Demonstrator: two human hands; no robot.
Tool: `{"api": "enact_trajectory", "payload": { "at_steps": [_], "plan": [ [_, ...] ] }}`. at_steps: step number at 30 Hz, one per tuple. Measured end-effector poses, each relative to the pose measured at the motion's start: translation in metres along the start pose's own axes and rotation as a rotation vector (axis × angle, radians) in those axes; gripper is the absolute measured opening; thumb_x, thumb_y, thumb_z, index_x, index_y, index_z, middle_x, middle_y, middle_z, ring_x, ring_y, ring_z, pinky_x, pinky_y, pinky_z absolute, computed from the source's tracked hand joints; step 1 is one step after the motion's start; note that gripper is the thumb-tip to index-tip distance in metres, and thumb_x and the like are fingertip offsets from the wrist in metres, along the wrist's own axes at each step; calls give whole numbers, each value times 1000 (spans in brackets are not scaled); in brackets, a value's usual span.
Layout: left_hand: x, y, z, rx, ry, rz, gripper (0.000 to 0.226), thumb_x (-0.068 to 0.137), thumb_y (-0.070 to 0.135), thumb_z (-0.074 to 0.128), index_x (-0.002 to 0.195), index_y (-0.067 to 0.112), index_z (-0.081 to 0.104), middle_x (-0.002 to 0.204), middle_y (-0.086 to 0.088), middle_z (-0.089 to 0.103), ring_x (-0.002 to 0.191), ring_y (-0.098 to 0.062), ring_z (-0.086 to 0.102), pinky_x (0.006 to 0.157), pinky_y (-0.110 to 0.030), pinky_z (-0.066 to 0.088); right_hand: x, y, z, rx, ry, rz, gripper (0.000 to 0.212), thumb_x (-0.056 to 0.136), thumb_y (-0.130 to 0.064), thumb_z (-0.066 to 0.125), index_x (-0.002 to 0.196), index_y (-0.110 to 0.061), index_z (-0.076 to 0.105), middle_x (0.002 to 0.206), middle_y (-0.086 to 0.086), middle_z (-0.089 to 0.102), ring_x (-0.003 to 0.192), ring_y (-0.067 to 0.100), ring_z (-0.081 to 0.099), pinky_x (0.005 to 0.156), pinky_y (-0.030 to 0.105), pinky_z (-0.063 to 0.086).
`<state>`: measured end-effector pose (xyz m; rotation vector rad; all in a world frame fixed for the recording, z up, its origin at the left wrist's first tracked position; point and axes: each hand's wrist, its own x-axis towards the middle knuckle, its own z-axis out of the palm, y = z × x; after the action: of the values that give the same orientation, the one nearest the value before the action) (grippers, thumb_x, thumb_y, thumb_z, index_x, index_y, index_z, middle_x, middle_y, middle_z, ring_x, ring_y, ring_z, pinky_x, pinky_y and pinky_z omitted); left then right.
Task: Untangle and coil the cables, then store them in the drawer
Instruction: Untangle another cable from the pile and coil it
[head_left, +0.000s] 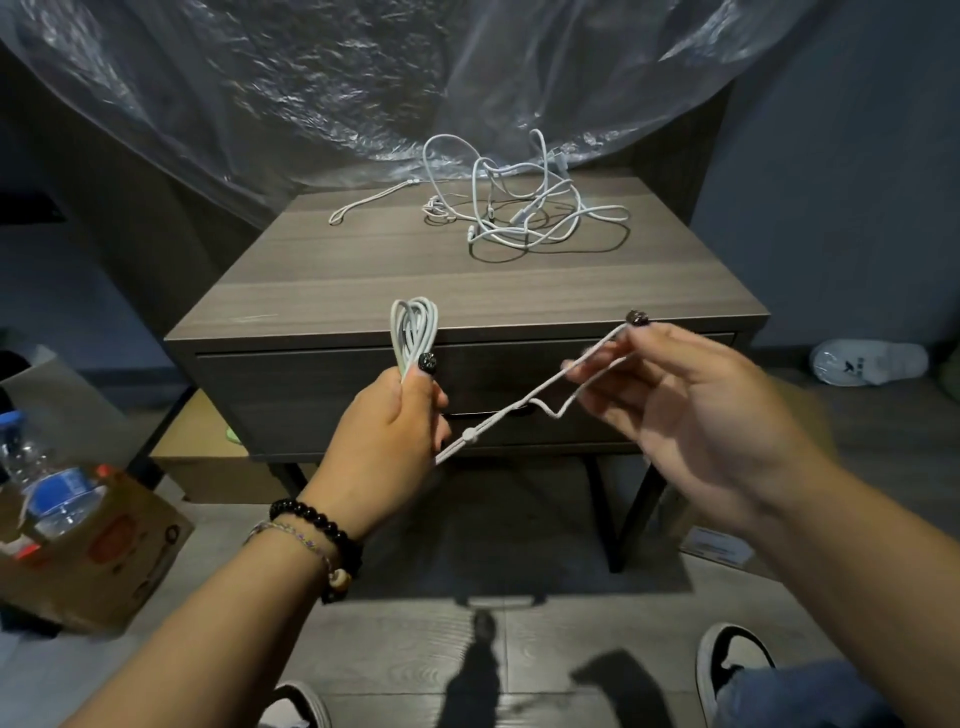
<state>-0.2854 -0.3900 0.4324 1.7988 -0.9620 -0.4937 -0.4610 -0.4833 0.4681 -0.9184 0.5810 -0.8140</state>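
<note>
Left hand (387, 415) grips the coiled cable (414, 332) just off the bench's (363, 291) front edge. Right hand (691, 410) pinches its loose tail. Tangled cables (524, 208) sit near the bench's back edge.

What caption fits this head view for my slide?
Left hand grips a coiled white cable, right hand pinches its loose end; tangled white cables wait on the grey wooden nightstand.

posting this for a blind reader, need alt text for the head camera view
A person's left hand grips a coiled white cable while the right hand pinches its loose tail. Behind them, tangled white cables lie on a wooden nightstand whose drawer is shut.
</note>
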Motion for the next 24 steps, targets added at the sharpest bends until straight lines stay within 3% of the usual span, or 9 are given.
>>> {"api": "enact_trajectory", "payload": {
  "at_steps": [3, 5, 8, 11, 13, 15, 18, 21, 24],
  "plan": [
    [0, -6, -6, -1, -3, -29, 37, 102, 28, 29, 78, 12, 52, 42, 7, 48, 35, -7, 37, 47, -32, 29, -3, -1, -3, 76, -60, -55, 13, 83, -14, 51, 73, -7, 55, 68, 7, 60, 73, 20, 67, 82, 34, 56],
    [-1, -5, -10, -15, -7, -50, 38, 102, 28, 29, 78, 11, 53, 41, 7, 46, 35, -7, 37, 47, -31, 28, -4, 0, -5, 68, -111, -94, 9, 78, -16, 53, 73, -8, 54, 62, 3, 52, 61, 15, 60, 72, 30, 58],
    [-3, -3, -14, -16, -15, -60, 39, 102, 28, 29, 78, 11, 54, 40, 8, 45, 35, -7, 37, 47, -30, 29, -2, -2, -12, -80, -140, -231, 12, 77, -13, 62, 66, -12, 58, 55, 1, 46, 50, 15, 48, 57, 24, 49],
    [-3, 0, -15, -18, -16, -63, 40, 102, 28, 29, 77, 12, 54, 41, 7, 46, 36, -8, 37, 47, -29, 30, -1, -7, -24, -752, -198, -665, 29, 82, -22, 62, 55, -14, 59, 52, -2, 54, 49, 12, 49, 53, 19, 41],
    [-3, 2, -14, -29, -7, -60, 39, 102, 27, 30, 75, 13, 54, 41, 7, 46, 36, -8, 37, 47, -29, 30, 0, -2, -25, -1162, -249, -824, 38, 85, -31, 58, 52, -13, 58, 50, -5, 53, 48, 11, 49, 50, 14, 36],
    [-4, 5, -13, -36, -4, -45, 39, 101, 26, 29, 75, 12, 54, 40, 7, 45, 35, -7, 36, 45, -26, 31, 1, 9, -24, -1310, -259, -780, 38, 85, -37, 58, 54, -16, 61, 52, -7, 55, 51, 10, 53, 51, 16, 37],
    [-5, 10, -12, -25, -11, -5, 38, 102, 24, 29, 74, 12, 54, 39, 7, 46, 34, -4, 36, 40, -18, 32, 0, 31, -16, -1311, -281, -608, 25, 84, -42, 59, 76, -24, 75, 71, -12, 64, 68, 6, 61, 61, 23, 48],
    [-7, 13, -9, -5, -26, 26, 38, 102, 24, 29, 76, 12, 55, 39, 7, 48, 34, -3, 39, 39, -14, 32, -4, 44, -2, -1087, -368, -422, 15, 89, -22, 63, 93, -19, 77, 88, -7, 67, 87, 7, 63, 78, 21, 50],
    [-6, 12, -9, -18, -20, 34, 38, 102, 24, 28, 76, 13, 54, 39, 7, 48, 35, -3, 40, 40, -15, 33, -9, 48, 9, -824, -421, -137, 15, 92, -10, 60, 93, -8, 75, 93, 12, 71, 90, 23, 66, 88, 38, 50]
  ]
}}
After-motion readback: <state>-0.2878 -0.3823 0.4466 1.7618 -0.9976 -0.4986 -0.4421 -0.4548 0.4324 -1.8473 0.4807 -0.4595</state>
